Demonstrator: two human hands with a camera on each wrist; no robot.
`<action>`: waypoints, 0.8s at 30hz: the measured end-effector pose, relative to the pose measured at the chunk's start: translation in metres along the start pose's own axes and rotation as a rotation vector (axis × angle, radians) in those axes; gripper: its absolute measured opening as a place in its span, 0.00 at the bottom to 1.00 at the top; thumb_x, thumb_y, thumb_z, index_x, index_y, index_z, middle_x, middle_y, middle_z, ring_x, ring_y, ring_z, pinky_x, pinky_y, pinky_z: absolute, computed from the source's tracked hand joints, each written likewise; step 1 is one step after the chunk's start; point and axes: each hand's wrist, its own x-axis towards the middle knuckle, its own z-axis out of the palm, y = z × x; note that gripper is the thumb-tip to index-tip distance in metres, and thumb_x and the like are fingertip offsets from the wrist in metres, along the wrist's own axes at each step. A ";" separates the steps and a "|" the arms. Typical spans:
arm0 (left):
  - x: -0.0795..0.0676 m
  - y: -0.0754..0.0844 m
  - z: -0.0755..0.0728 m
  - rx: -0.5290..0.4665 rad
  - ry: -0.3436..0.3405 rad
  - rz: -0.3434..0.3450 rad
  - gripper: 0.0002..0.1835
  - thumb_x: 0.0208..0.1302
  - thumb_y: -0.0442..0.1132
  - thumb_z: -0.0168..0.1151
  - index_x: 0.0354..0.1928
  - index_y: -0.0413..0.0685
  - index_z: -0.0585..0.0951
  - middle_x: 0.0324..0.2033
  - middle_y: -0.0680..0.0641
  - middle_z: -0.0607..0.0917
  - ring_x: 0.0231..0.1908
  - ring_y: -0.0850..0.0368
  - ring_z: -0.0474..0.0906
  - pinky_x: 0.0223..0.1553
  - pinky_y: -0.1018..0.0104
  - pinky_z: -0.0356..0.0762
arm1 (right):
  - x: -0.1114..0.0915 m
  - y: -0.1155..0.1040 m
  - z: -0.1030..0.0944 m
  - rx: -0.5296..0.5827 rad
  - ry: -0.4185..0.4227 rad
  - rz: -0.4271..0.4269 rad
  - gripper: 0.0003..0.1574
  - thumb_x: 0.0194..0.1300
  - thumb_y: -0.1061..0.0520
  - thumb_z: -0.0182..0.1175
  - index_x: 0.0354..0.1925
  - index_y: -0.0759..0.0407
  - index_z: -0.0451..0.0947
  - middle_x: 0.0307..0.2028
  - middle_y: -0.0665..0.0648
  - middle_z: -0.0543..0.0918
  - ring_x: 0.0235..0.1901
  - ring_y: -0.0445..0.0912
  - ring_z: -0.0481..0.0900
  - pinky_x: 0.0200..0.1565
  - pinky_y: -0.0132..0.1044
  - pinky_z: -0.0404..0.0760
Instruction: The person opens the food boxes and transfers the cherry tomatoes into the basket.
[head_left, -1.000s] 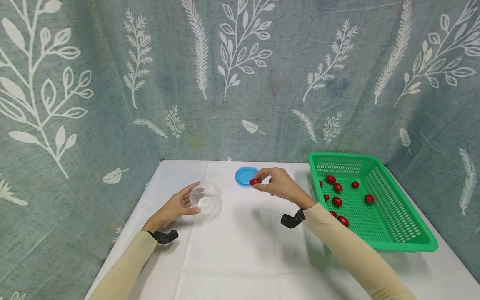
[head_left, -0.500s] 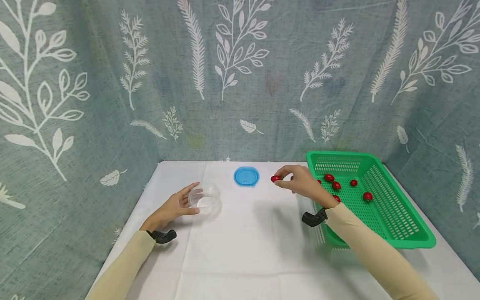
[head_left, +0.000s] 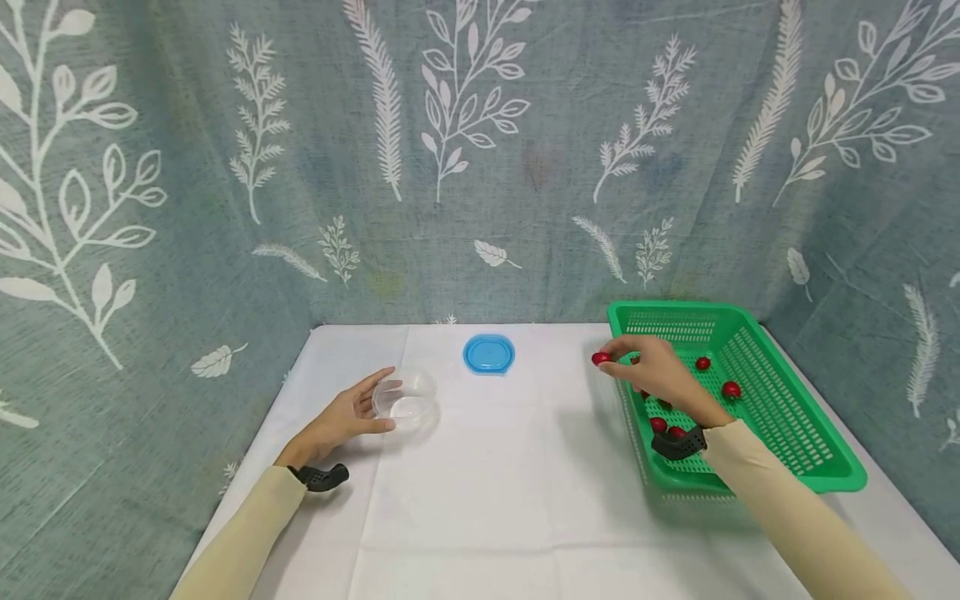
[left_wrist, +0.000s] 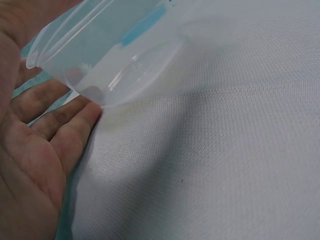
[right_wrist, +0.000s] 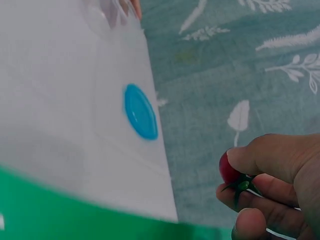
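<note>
On the table's left side, a clear round plastic tub (head_left: 411, 385) is held by my left hand (head_left: 337, 423), thumb in front and fingers behind. In the left wrist view, fingertips touch the tub (left_wrist: 80, 42) near its base. My right hand (head_left: 656, 375) pinches a red cherry tomato (head_left: 600, 358) in the air by the green basket's left rim. The right wrist view shows the tomato (right_wrist: 228, 167) between thumb and fingers, its green leafy top towards the palm. Several more tomatoes (head_left: 731, 390) lie in the basket, some hidden by my right hand and wrist.
The green perforated basket (head_left: 838, 482) stands at the right of the white-covered table (head_left: 457, 483). A blue plastic lid (head_left: 489, 354) lies flat near the back edge, between tub and basket. Leaf-patterned grey-green cloth (head_left: 540, 250) hangs behind and on both sides.
My right hand has moved right with the tomato, from over the blue lid to the basket's left rim. My left hand stays at the tub. The head view has shifted slightly.
</note>
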 end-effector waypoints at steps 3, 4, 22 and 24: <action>-0.002 0.000 0.000 0.008 -0.004 0.008 0.54 0.62 0.42 0.77 0.82 0.68 0.53 0.80 0.46 0.54 0.79 0.41 0.45 0.76 0.41 0.50 | -0.007 0.006 -0.009 -0.041 0.017 0.007 0.20 0.70 0.49 0.68 0.56 0.56 0.84 0.49 0.57 0.86 0.30 0.55 0.79 0.30 0.42 0.79; -0.002 0.000 0.000 0.009 -0.006 0.012 0.53 0.63 0.41 0.76 0.82 0.68 0.53 0.80 0.45 0.53 0.79 0.41 0.44 0.76 0.40 0.49 | -0.009 0.008 -0.012 -0.055 0.018 0.007 0.20 0.70 0.48 0.68 0.56 0.56 0.84 0.49 0.57 0.86 0.35 0.55 0.81 0.34 0.42 0.80; -0.001 -0.002 -0.002 0.013 -0.021 0.009 0.54 0.64 0.41 0.75 0.83 0.68 0.51 0.79 0.48 0.59 0.79 0.44 0.50 0.73 0.53 0.60 | -0.037 0.046 -0.042 -0.071 -0.027 0.138 0.19 0.72 0.53 0.66 0.56 0.60 0.82 0.54 0.66 0.83 0.26 0.59 0.81 0.28 0.51 0.83; 0.000 -0.001 -0.002 0.008 -0.026 0.013 0.54 0.64 0.41 0.75 0.83 0.67 0.51 0.78 0.47 0.60 0.78 0.44 0.50 0.73 0.53 0.60 | -0.039 0.050 -0.043 -0.073 -0.047 0.142 0.19 0.72 0.53 0.67 0.56 0.61 0.82 0.54 0.66 0.83 0.26 0.58 0.81 0.28 0.50 0.83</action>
